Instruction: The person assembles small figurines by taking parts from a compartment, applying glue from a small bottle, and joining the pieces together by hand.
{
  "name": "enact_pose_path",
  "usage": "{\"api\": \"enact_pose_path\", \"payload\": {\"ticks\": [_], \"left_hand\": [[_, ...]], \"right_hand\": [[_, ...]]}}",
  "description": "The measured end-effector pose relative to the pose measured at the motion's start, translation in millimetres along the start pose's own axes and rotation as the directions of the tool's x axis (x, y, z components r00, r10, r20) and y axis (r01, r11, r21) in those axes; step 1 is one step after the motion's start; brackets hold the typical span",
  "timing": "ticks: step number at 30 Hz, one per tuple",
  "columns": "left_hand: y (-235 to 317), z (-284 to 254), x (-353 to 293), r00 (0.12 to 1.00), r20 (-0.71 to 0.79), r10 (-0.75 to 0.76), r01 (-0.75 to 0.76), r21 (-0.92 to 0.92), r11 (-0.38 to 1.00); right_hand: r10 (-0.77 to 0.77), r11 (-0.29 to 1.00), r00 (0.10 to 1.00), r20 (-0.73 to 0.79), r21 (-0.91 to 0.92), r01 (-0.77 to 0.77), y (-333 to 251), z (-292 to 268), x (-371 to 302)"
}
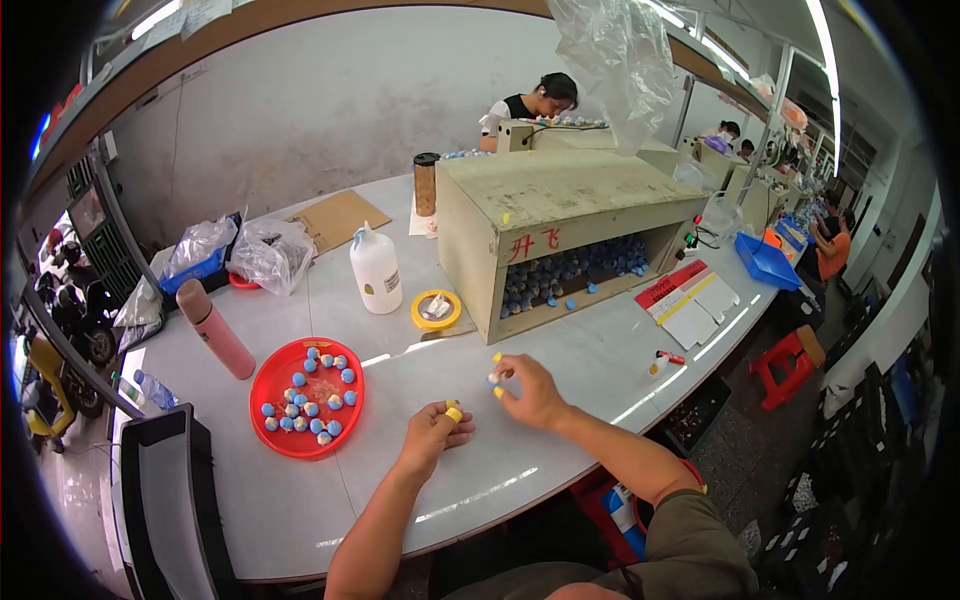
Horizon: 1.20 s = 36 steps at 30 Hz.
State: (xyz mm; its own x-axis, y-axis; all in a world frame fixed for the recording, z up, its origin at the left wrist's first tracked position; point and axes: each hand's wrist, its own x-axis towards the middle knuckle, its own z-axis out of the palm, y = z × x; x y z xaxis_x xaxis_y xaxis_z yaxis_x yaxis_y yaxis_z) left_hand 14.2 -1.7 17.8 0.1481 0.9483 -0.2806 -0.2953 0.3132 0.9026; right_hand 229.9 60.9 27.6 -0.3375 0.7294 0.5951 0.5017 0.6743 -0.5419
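Over the middle of the grey table, my right hand (535, 393) pinches a small blue-and-white ball (494, 379) between thumb and fingertips. My left hand (436, 432) is just left of it and lower, with fingers curled together; whether anything is inside cannot be made out. Yellow covers sit on some fingertips of both hands. To the left lies a round red tray (262, 378) with several similar blue-and-white balls (310, 408) spread in it. Ahead of my right hand, an open-fronted beige box (465, 250) holds many small blue pieces (570, 275).
A white squeeze bottle (375, 272), a yellow-rimmed dish (437, 310) and a brown tumbler (426, 188) stand beyond my hands. Left are a pink flask (215, 330) and a black bin (178, 500). A small glue bottle (659, 366) lies right. Co-workers sit farther back.
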Motion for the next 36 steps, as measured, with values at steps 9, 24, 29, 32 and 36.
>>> {"api": "enact_pose_path", "payload": {"ticks": [9,24,29,32,36], "left_hand": [[-21.5,-0.9,4.4,0.99,0.016,0.141,-0.141,-0.024,0.99],[-1.3,-8.1,-3.3,0.993,-0.107,0.054,-0.05,0.047,0.998],[0.4,-7.3,-2.5,0.999,-0.044,0.008,-0.006,0.044,0.999],[3.9,-9.3,-3.1,0.994,0.003,-0.108,0.107,0.081,0.991],[-1.0,-21.7,3.1,0.989,-0.027,-0.143,0.138,-0.135,0.981]], "right_hand": [[-0.091,0.995,0.996,0.011,-0.046,0.091,-60.6,36.9,-28.7],[0.487,0.406,0.468,-0.737,-0.283,-0.869,101.7,-151.2,-105.6],[0.423,0.59,0.622,-0.659,-0.32,-0.741,126.3,-143.3,-104.4],[0.492,0.811,0.682,-0.541,0.0,-0.585,81.5,-104.6,-75.7],[0.513,0.798,0.836,-0.196,0.467,-0.381,44.6,-30.3,-52.9]]}}
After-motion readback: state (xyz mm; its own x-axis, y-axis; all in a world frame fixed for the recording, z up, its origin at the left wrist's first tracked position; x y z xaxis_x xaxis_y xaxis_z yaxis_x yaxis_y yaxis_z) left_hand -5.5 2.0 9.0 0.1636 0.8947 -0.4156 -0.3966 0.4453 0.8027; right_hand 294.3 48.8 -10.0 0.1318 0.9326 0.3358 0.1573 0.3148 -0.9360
